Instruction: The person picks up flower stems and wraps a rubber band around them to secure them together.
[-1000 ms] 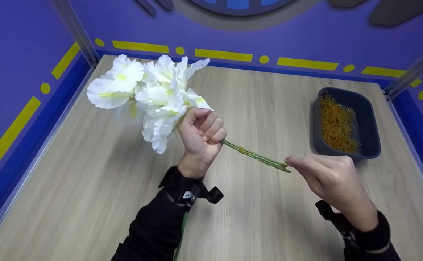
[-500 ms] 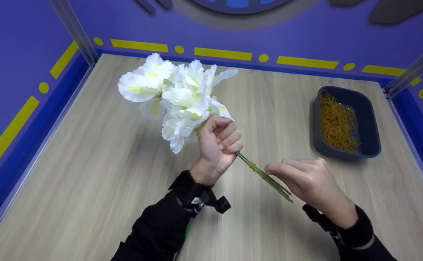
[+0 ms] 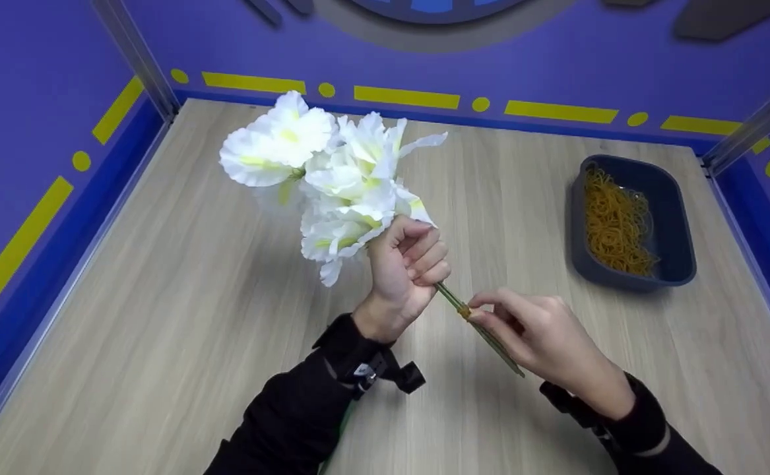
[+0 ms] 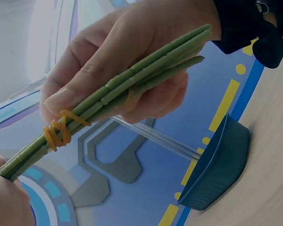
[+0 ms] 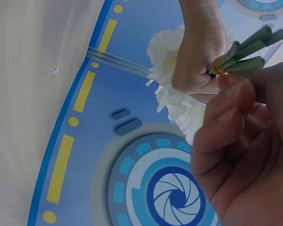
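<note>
Pale wood-grain worktop (image 3: 160, 316), enclosed by purple walls with yellow dashes and dots.

Item 1: bunch of white artificial flowers (image 3: 332, 185), held up off the worktop, blooms tilted toward the far left corner, green stems (image 3: 483, 333) running down and to the right.

Item 2: left hand (image 3: 406, 270), fist clenched round the stems just under the blooms; it carries the whole bunch.

Item 3: yellow rubber band (image 4: 59, 131), wound in several turns about the stems a little below the left fist; the left wrist view shows the loops bunched and slightly uneven.

Item 4: right hand (image 3: 536, 336), fingertips pinching at the stems right beside the band, stem ends poking out past the palm.

Item 5: dark blue tray (image 3: 678, 218) at the right of the worktop, well apart from both hands, filled with loose yellow rubber bands (image 3: 615, 224).

Risk, as a judgement: the band may slip along the smooth stems or snap off the fingertips if stretched unevenly; a slack left-hand grip would let the stems splay and the bunch fan apart.
</note>
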